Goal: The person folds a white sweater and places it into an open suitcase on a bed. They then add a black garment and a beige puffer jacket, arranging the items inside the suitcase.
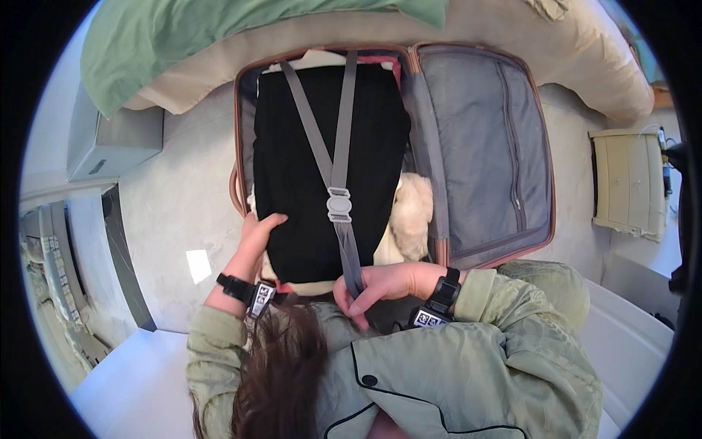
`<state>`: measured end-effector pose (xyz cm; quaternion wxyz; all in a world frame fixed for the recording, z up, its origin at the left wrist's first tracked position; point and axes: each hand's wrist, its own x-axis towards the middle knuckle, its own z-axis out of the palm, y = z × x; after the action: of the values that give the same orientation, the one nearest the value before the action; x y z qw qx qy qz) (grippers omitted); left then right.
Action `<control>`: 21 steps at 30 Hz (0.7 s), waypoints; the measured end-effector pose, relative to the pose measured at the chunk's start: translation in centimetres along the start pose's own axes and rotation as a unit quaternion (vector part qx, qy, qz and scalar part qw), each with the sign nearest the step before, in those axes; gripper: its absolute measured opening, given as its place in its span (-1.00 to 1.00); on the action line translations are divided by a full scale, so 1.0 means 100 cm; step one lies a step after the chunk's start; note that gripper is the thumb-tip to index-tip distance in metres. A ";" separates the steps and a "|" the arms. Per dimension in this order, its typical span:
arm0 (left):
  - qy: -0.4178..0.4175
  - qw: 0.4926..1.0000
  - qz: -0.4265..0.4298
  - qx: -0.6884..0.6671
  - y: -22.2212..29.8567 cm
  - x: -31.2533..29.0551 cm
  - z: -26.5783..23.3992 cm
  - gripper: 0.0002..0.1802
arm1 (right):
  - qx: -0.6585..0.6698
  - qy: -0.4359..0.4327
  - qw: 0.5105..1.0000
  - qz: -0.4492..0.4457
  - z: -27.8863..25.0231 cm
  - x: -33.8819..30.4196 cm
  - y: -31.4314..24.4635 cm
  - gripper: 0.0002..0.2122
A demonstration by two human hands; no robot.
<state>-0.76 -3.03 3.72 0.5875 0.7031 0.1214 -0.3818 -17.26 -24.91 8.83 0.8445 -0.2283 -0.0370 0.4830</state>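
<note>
A suitcase (235, 110) lies open, its left half filled with a pile topped by a black folded garment (314, 146). Grey straps (306, 117) run down over the pile and meet at a grey round buckle (338, 205), which is joined. My left hand (257, 235) grips the pile's left edge, thumb on the black garment; its other fingers are mostly hidden. At the near edge my right hand (380, 285) is closed around the lower strap (348, 252), below the buckle. Cream fluffy fabric (411, 216) shows at the pile's right side.
The suitcase's right half (475, 146) lies flat, with a zipped grey lining. Beyond stands a bed with a green cover (183, 44). A pale box-like cabinet (124, 135) is at left, a cream drawer cabinet (627, 181) at right. Pale floor (175, 183) surrounds the case.
</note>
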 end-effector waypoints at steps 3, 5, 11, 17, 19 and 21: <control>0.001 1.000 -0.003 -0.006 -0.012 0.016 0.005 -0.48 | -0.022 -0.004 1.000 0.014 -0.010 0.002 0.009 -0.87; 0.002 1.000 -0.004 -0.024 -0.014 0.026 0.005 -0.47 | 0.032 0.045 0.998 0.003 -0.019 0.002 0.018 -0.88; -0.045 0.997 -0.033 -0.046 -0.019 0.039 0.001 -0.34 | 0.149 0.321 0.935 -0.018 -0.055 0.007 0.035 -0.70; -0.055 0.992 -0.084 -0.080 -0.027 0.034 -0.006 -0.19 | 0.197 0.493 0.848 0.012 -0.071 -0.014 0.063 -0.51; -0.048 0.991 -0.095 -0.084 -0.030 0.033 -0.006 -0.15 | 0.012 0.564 0.823 0.074 -0.091 -0.027 0.066 -0.55; -0.043 0.991 -0.094 -0.079 -0.031 0.032 -0.006 -0.09 | -0.240 0.648 0.715 0.105 -0.115 -0.035 0.068 -0.55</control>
<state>-0.31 -2.50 -0.72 0.6072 0.6227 0.1912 -0.4549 -21.30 -28.88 -3.73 0.5224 -0.6830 0.4287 0.2771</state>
